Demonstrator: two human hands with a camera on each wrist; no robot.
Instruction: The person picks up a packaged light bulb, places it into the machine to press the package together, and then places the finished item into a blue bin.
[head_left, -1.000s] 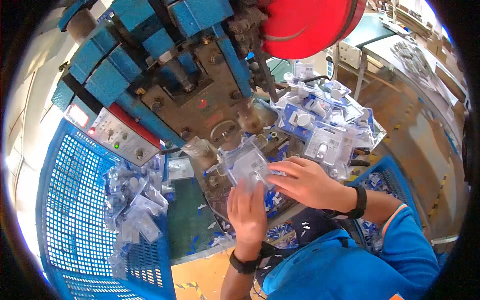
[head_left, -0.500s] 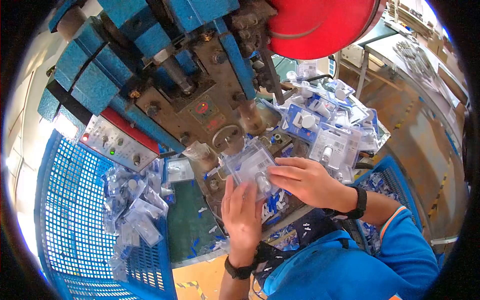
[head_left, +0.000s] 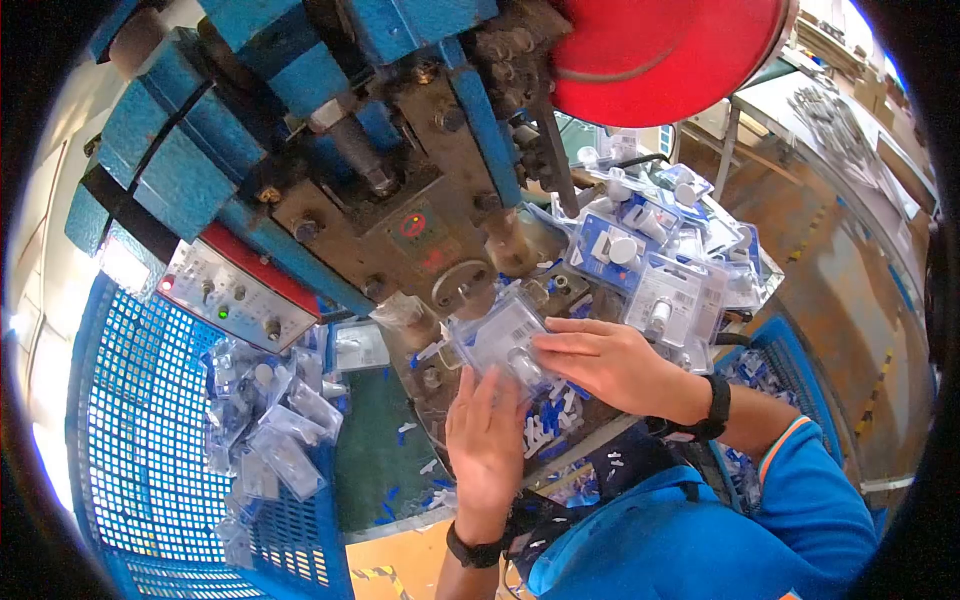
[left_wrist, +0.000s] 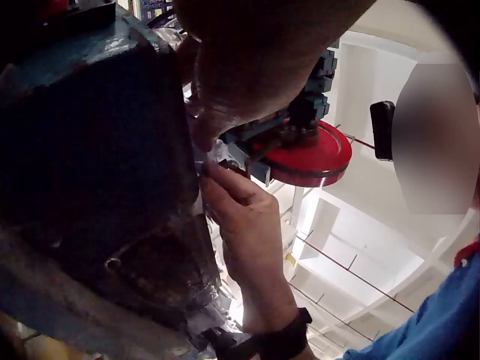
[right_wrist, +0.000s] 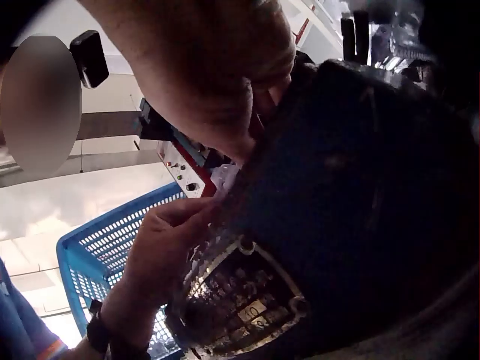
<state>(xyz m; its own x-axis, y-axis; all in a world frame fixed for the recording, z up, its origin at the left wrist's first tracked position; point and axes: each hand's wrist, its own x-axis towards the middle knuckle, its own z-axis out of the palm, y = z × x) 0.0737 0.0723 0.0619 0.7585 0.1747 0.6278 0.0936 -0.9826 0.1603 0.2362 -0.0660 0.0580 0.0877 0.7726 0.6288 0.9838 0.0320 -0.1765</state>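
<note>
A clear plastic blister pack [head_left: 497, 340] with a printed card and a white fitting inside lies under the head of a blue press [head_left: 400, 215]. My left hand [head_left: 484, 440] rests its nearly straight fingers on the pack's near left edge. From the right, my right hand [head_left: 615, 365] touches the near right corner with extended fingers. Both thumbs are mostly hidden in the head view. In the left wrist view the right hand [left_wrist: 247, 225] reaches to the pack's edge; in the right wrist view the left hand [right_wrist: 161, 244] does likewise.
Blister packs [head_left: 660, 260] are heaped at the right. A blue basket [head_left: 130, 440] at the left holds more packs [head_left: 280, 440]. White and blue scraps [head_left: 550, 420] litter the press bed. A control box [head_left: 235, 290] and red wheel [head_left: 660, 60] flank the press.
The view has shifted slightly, so the press sits a little lower and further right. Both hands stay at the pack; the left-hand fingers have shifted slightly along its near edge.
</note>
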